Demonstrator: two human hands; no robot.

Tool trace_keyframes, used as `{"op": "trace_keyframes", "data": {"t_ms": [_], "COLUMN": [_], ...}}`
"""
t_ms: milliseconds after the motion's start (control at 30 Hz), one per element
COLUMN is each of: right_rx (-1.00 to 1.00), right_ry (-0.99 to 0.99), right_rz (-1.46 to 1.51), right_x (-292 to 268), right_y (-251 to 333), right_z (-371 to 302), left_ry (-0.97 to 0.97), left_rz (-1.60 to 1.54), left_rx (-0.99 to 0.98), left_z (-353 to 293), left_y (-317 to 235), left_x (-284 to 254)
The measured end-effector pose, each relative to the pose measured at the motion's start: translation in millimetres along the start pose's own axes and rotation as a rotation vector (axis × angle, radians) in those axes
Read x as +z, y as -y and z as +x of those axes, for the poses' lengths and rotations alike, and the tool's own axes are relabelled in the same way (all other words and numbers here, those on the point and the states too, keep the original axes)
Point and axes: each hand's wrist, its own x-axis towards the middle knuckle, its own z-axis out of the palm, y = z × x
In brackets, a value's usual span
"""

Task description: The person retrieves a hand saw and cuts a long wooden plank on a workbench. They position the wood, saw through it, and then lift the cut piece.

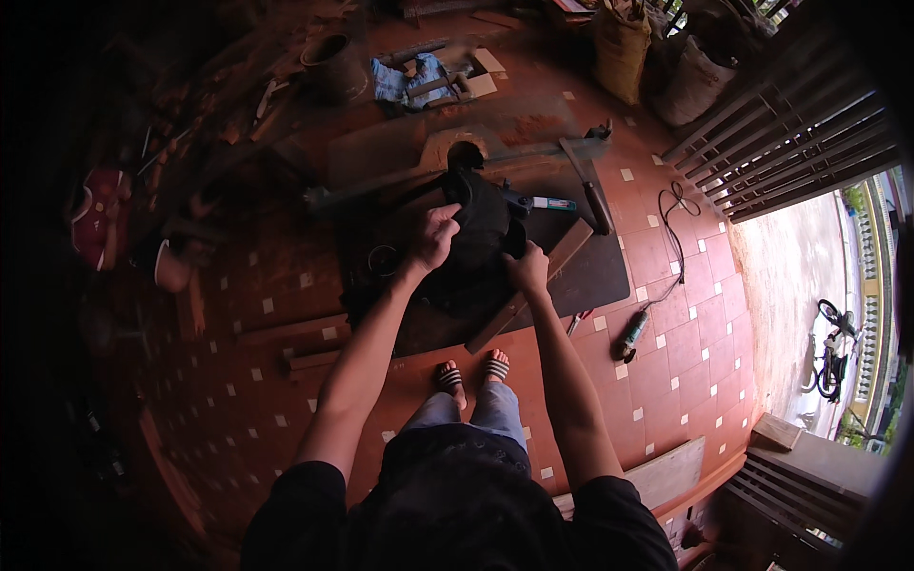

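Over a dark work table (606, 262), both my hands are closed on a black, soft-looking thing (479, 219), perhaps a bag; its exact kind is too dark to make out. My left hand (436, 238) pinches its left side, fingers curled. At its lower right edge, my right hand (526, 268) grips with the thumb on top. A white and teal tube (554, 204) lies just right of the black thing. Below it, a wooden bar (562, 249) runs slantwise past my right hand. A long-handled tool (596, 205) rests near the table's right edge.
A corded power tool (633, 333) lies on the tiled floor to the right, with red-handled pliers (579, 320) nearer the table. Sacks (622, 52) stand at the far right beside a slatted gate (781, 143). Wood strips (295, 329) lie left of my feet.
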Motion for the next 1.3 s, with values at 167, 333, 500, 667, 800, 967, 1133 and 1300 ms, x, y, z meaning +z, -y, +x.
{"op": "trace_keyframes", "data": {"t_ms": [167,333,500,667,800,967,1133,1300], "right_rx": [-0.051,-0.152,-0.354,-0.359,-0.366,-0.386,-0.294,-0.142], "right_ry": [-0.227,-0.090,-0.007,-0.041,-0.059,-0.038,-0.066,0.044], "right_rz": [0.137,0.354,0.119,0.165,0.204,0.245,0.255,0.100], "right_x": [-28.3,-48.1,-9.6,7.4,8.1,5.9,-9.1,-27.6], "right_y": [24.0,76.3,55.3,43.1,44.1,45.2,58.1,92.6], "right_z": [-3.9,-0.6,17.8,11.8,5.1,4.2,21.0,75.2], "left_ry": [0.063,0.119,0.077,0.080,0.075,0.076,0.071,-0.031], "left_rz": [0.157,0.614,0.786,0.868,0.913,0.942,0.846,0.289], "left_rx": [0.067,0.143,-0.166,-0.121,-0.110,-0.109,-0.161,-0.567], "left_z": [-21.1,-29.5,-46.6,-51.1,-55.8,-56.5,-51.2,14.9], "left_y": [8.5,4.7,11.4,19.8,19.9,22.3,19.6,25.3], "left_x": [10.0,16.2,41.0,52.0,53.2,52.6,49.3,21.9]}}
